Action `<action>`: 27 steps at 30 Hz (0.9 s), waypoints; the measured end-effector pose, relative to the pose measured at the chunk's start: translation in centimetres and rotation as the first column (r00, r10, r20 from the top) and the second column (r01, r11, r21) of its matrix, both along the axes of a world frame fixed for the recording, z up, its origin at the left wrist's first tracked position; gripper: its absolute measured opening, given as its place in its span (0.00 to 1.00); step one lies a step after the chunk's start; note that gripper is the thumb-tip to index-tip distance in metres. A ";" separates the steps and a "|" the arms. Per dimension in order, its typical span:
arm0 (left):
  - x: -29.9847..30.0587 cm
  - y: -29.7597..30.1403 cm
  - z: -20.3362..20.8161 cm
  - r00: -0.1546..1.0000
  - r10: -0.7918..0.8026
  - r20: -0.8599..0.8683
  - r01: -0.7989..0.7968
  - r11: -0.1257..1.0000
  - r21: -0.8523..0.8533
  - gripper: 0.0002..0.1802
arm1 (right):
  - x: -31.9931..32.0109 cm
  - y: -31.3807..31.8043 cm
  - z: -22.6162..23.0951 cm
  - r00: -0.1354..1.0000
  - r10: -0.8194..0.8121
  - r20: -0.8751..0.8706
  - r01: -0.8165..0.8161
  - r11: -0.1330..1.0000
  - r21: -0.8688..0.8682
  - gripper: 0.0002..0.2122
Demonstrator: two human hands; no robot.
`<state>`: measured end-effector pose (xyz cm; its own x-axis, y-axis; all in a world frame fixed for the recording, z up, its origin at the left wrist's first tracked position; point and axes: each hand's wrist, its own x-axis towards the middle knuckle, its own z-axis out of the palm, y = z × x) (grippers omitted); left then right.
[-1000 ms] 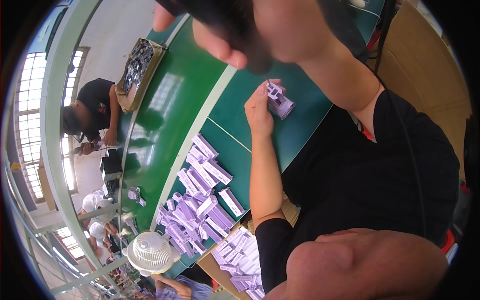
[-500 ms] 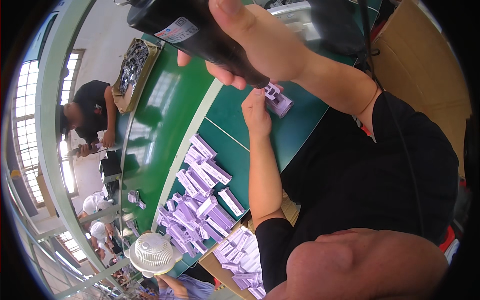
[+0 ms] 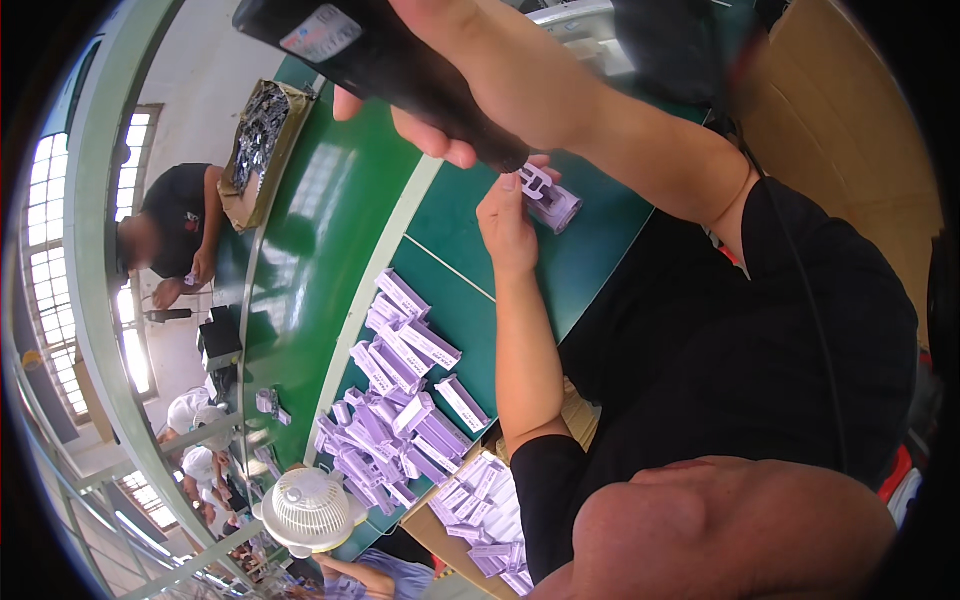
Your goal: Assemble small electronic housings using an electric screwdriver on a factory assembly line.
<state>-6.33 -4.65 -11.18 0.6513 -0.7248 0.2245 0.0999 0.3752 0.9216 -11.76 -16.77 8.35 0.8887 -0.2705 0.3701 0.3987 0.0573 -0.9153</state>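
My right hand (image 3: 530,90) is wrapped round a black electric screwdriver (image 3: 400,75), whose body slants down to the right. The tool's nose end meets a light purple plastic housing (image 3: 556,208) with an open, cut-out frame at its top. My left hand (image 3: 508,228) grips that housing, thumb near the screwdriver's tip; its other fingers are mostly hidden behind the part. The bit and any screw are hidden. Both hands are above the dark green table (image 3: 450,270). Toward the lower left of it lies a heap of similar light purple housings (image 3: 390,430).
A carton (image 3: 500,500) of purple parts stands below the table edge, near a white fan (image 3: 305,505). Beyond the pale rail runs a green belt (image 3: 320,230). Across it a co-worker (image 3: 180,220) sits by a box of dark metal parts (image 3: 262,130). A black cord hangs near my right arm.
Both my hands, the screwdriver and the housing have shifted slightly left; the tool stays at the part. Across the belt, the co-worker's hands have moved, and a dark tool now shows below them.
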 end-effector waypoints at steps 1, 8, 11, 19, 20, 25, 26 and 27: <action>-0.1 0.0 0.1 1.000 0.004 -0.014 -0.004 1.000 0.000 0.26 | 0.2 -0.1 0.0 1.000 -0.008 -0.004 0.008 1.000 0.014 0.45; -0.1 0.0 0.1 1.000 0.012 -0.006 -0.012 1.000 0.013 0.25 | 0.5 -0.2 0.3 0.985 0.169 0.024 -0.171 0.974 0.151 0.42; 0.0 0.1 -0.1 1.000 0.010 -0.008 -0.010 1.000 0.012 0.25 | 0.8 0.0 -0.2 0.980 0.195 0.049 -0.200 0.973 0.115 0.41; 0.0 0.1 -0.2 1.000 0.010 -0.013 -0.009 0.999 0.031 0.30 | 1.2 0.0 -0.5 0.977 0.210 0.045 -0.214 0.970 0.117 0.40; 0.0 0.1 -0.2 1.000 0.012 -0.010 -0.012 1.000 0.025 0.30 | 1.3 0.0 -0.6 0.975 0.217 0.044 -0.221 0.970 0.106 0.41; 0.1 0.1 -0.3 1.000 0.006 -0.021 -0.005 0.999 0.034 0.29 | 0.9 0.8 -0.9 1.000 -0.013 0.004 0.013 1.000 -0.024 0.44; 0.1 0.2 -0.2 1.000 0.007 -0.024 -0.006 0.999 0.034 0.29 | 0.8 0.8 -0.9 1.000 -0.009 0.014 0.009 1.000 -0.017 0.43; 0.1 0.3 -0.3 1.000 0.007 -0.023 -0.006 0.999 0.032 0.29 | 0.7 0.9 -0.8 1.000 -0.008 0.016 0.009 1.000 -0.019 0.43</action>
<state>-6.23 -4.38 -11.46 0.6609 -0.7271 0.1860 0.1189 0.3461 0.9307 -11.04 -15.87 7.53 0.8805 -0.2710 0.3889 0.4132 0.0366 -0.9099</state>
